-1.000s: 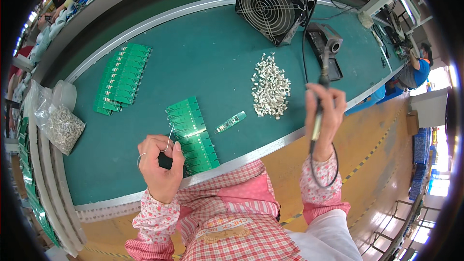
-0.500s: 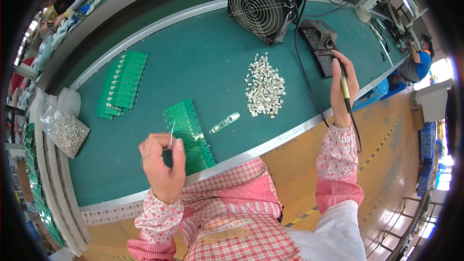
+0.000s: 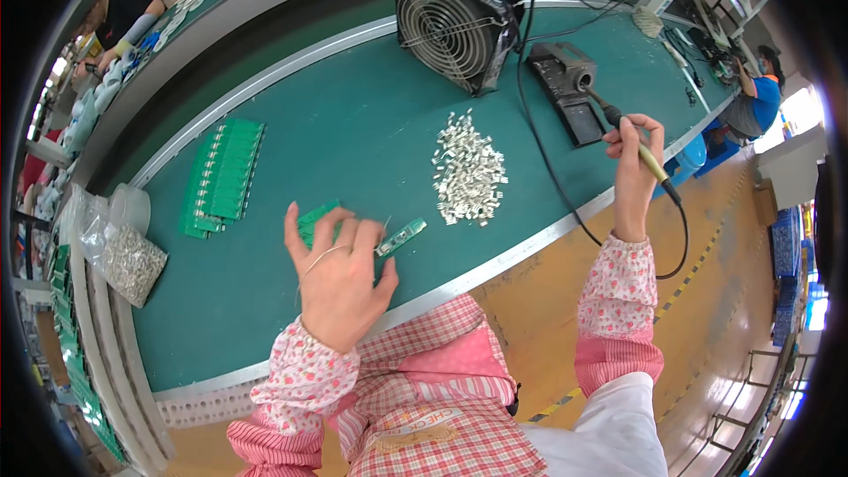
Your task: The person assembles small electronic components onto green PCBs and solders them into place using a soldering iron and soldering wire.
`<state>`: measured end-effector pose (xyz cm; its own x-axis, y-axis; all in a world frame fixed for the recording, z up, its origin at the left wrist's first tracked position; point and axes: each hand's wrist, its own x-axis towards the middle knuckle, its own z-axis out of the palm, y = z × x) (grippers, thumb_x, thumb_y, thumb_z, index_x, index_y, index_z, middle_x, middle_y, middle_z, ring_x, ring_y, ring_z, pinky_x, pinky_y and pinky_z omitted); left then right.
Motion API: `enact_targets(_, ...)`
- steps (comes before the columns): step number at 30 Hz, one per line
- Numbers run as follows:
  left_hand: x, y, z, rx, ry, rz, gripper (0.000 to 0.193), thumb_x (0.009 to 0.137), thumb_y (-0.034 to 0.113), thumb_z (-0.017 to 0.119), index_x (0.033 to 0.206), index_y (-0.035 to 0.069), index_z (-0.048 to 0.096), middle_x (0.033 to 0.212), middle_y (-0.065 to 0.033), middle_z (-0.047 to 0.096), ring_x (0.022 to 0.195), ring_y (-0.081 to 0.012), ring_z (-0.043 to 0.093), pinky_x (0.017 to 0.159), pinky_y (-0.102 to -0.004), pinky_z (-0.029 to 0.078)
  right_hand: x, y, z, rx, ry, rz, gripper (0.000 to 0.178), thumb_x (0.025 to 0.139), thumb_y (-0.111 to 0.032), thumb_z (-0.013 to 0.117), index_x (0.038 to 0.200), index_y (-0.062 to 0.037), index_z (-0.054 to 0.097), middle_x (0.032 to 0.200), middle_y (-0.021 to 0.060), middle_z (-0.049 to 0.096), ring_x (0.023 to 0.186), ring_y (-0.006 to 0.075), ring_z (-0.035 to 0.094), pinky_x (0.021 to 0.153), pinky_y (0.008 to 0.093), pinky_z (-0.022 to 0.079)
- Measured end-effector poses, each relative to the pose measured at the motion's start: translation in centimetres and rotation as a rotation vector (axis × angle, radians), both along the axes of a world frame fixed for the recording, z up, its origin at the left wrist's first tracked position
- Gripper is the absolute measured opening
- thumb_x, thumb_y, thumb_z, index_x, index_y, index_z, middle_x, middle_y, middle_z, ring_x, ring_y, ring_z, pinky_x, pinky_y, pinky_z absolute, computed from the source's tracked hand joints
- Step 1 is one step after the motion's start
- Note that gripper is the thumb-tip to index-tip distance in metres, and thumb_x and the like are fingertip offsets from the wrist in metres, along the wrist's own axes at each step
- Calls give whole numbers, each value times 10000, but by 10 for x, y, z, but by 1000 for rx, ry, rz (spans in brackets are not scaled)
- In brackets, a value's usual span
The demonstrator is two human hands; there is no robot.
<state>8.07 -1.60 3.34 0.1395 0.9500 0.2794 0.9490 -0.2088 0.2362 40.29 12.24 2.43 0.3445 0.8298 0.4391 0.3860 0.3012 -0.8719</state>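
My left hand (image 3: 343, 287) is spread over a green circuit board panel (image 3: 311, 223), hiding most of it. A thin solder wire (image 3: 323, 258) loops across the back of that hand. Just beyond its fingertips lies a small separate circuit board (image 3: 403, 237). My right hand (image 3: 638, 163) grips the pale yellow handle of a soldering iron (image 3: 651, 161). The iron's metal end points at the round holder of a black soldering iron stand (image 3: 579, 115); whether it sits inside is hard to tell. Left of the stand is a heap of small white connectors (image 3: 468, 172).
A black fan (image 3: 450, 26) with a wire grille stands at the back. Stacked green panels (image 3: 225, 178) and a plastic bag of small parts (image 3: 131, 265) are on the left. The iron's cord (image 3: 685, 243) hangs past the table's metal edge. Other people sit at far stations.
My left hand has gone from a pinch on the solder wire to spread fingers over the panel. My right hand has drawn the iron back from the stand, tilting it differently.
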Motion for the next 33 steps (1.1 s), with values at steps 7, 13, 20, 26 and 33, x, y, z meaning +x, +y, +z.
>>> enact_targets(7,7,-7,2,22,-30,-12,303,704,145,753,953,100,587,825,-8,611,1016,-240,575,1100,-567,199,-8,41,5,-231,319,122,385,932,-289,631,1198,-19,560,969,91,672,762,119,613,654,242,500)
enact_targets(13,-16,-30,6,65,-69,31,297,686,101,762,907,96,563,868,-21,602,979,-232,580,1083,-538,245,-7,49,-11,-270,470,227,452,951,-317,608,1280,-16,530,1118,136,651,879,153,642,681,263,542)
enact_targets(20,-30,-46,6,68,-172,62,124,793,9,631,824,67,526,788,-46,581,905,-239,592,1051,-508,281,-16,11,-14,-81,277,-20,331,942,-236,633,1173,-12,556,896,60,611,697,89,564,575,229,471)
enact_targets(26,-17,-36,4,66,-182,-3,121,787,6,626,733,64,535,796,-21,613,919,-235,600,1045,-508,286,-54,-97,-24,92,213,50,153,938,-139,553,977,3,514,736,25,523,535,115,531,528,242,445)
enact_targets(33,1,-28,2,32,-174,-93,199,725,35,679,634,77,506,895,8,672,1000,-239,599,1062,-527,265,-86,-150,-32,-101,275,438,165,862,-66,648,966,17,550,845,137,658,651,147,640,597,251,508)
